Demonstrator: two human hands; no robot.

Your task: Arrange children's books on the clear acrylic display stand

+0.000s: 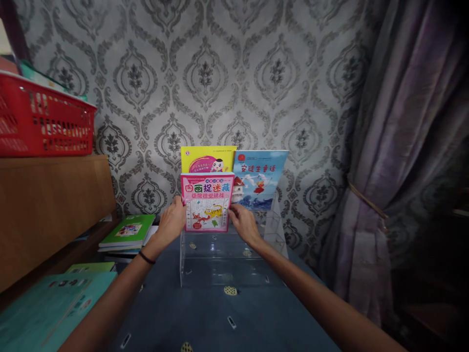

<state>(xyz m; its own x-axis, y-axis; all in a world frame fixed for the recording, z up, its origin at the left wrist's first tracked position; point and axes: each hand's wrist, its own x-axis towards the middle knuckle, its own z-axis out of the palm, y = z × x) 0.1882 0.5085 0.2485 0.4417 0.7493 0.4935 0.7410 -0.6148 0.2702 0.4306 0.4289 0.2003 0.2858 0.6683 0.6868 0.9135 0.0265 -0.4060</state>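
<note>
A pink picture book (207, 203) stands upright with its cover facing me. My left hand (174, 217) is closed on its left edge, and my right hand (245, 222) pinches its right edge. Behind it rises a yellow book (208, 157), partly covered by the pink one. To the right stands a blue storybook (261, 178) with a castle and waves on its cover. Below them is a clear acrylic tiered rack (223, 266). I cannot tell whether the pink book's bottom edge rests on a tier.
A dark blue patterned cloth (205, 313) covers the table. On the left lie a green book (128, 230) and teal books (54, 303), beside a wooden cabinet (54, 205) bearing a red basket (47, 117). A purple curtain (384, 171) hangs at right, and patterned wallpaper (205, 73) rises behind.
</note>
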